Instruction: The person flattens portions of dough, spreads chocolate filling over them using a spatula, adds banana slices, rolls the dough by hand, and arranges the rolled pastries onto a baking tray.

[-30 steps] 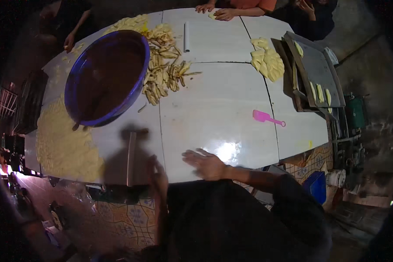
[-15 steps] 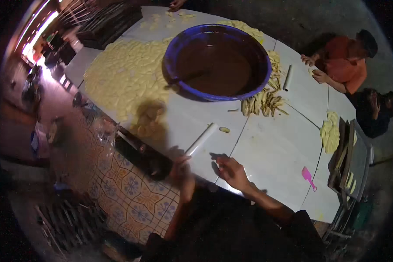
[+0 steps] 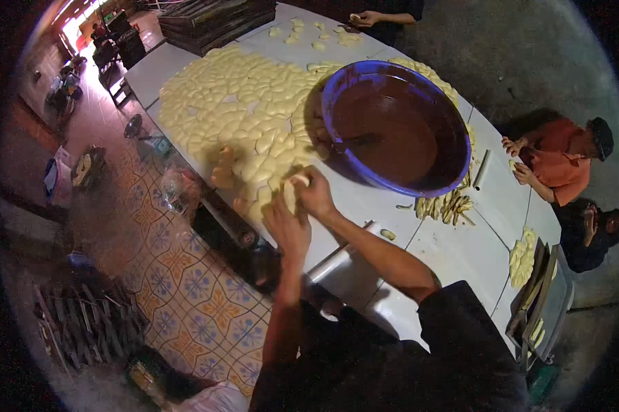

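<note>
My left hand point(image 3: 287, 225) and my right hand point(image 3: 315, 196) are close together at the near edge of a broad spread of pale yellow dough pieces point(image 3: 227, 96). A dough piece point(image 3: 289, 197) stands between them, with the fingers of both hands curled at it. My fingers hide part of that piece. Under my right forearm lies a white rolling tube point(image 3: 337, 262), and a small filled piece point(image 3: 388, 235) is just beyond it.
A large blue basin point(image 3: 385, 184) of brown liquid sits beyond my hands, with brownish strips point(image 3: 447, 208) beside it. Co-workers handle dough at the right point(image 3: 564, 154) and far point(image 3: 371, 17) edges. Trays point(image 3: 529, 295) stand at right; stacked racks point(image 3: 213, 24) stand at far left.
Both hands have moved from the table's front edge, left and away to the dough spread, where they have taken hold of a piece. The view has shifted, and the pink scraper is hidden.
</note>
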A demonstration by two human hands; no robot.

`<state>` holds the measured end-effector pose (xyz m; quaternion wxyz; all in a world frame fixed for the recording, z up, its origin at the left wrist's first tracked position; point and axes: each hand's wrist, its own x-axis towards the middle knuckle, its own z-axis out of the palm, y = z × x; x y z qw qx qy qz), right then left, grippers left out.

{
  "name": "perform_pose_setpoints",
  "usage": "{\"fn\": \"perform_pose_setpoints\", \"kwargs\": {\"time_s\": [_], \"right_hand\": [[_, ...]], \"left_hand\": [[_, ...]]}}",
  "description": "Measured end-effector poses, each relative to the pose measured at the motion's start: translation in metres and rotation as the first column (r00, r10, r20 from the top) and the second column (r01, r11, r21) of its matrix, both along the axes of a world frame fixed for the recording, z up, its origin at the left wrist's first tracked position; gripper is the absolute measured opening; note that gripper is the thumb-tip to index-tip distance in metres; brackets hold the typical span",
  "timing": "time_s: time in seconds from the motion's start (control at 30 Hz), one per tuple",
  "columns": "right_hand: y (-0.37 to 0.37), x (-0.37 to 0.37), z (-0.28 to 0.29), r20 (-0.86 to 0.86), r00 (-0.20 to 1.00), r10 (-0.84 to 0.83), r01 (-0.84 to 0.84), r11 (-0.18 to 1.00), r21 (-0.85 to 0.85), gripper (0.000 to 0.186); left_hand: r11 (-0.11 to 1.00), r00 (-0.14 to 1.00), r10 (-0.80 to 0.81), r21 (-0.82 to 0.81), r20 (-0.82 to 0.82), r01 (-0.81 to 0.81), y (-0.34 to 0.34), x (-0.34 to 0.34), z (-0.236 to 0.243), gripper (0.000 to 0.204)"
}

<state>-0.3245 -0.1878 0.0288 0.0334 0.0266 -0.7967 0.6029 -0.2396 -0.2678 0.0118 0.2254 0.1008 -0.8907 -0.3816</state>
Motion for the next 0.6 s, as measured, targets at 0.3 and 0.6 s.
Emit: {"fn": "perform_pose_setpoints", "kwargs": {"time_s": [0.3,0.6], "right_hand": [[0.173,0.161,0.064,0.012,0.736,-0.677,0.515,0.549,-0.658,0.017],[0.288,0.234,-0.011,0.06,0.917,-0.395,0.353,0.871,0.342,0.057]], "left_hand": [[0.908,0.974,-0.213,-0.354,0.074,0.226,0.004,-0.01,-0.022,0.041],[0.879,0.903,-0.367,-0.233,0.223,0.415,0.0,0.003,-0.005,0.054]]}}
